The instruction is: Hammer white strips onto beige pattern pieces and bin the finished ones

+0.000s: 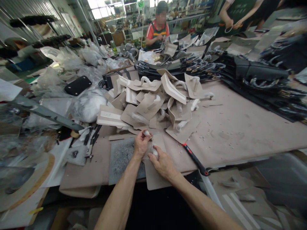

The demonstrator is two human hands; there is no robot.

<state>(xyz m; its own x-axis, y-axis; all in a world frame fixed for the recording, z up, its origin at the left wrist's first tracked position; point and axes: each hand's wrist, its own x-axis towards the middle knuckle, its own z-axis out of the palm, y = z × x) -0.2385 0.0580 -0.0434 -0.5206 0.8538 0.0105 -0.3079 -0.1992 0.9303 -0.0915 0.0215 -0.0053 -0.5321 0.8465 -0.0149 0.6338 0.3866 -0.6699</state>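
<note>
At the table's near edge lies a beige bag panel [154, 180] with a handle [147, 134] wrapped in whitish plastic. My left hand [140, 145] pinches the upper end of this handle between thumb and fingers. Lower down and to the right, my right hand [163, 162] is closed around the handle's other end, thumb on top. Between the hands the handle's middle is hard to make out. Just left of the panel is a worn grey pad [120, 158], partly under my left forearm.
Beyond my hands rises a pile of similar beige panels [144, 110]. A tool with a black and red handle [195, 159] lies to the right. Black bag parts [259, 72] are stacked at right, plastic bags [88, 103] heap at left. A co-worker [157, 30] sits across; another person's hands [231, 24] show.
</note>
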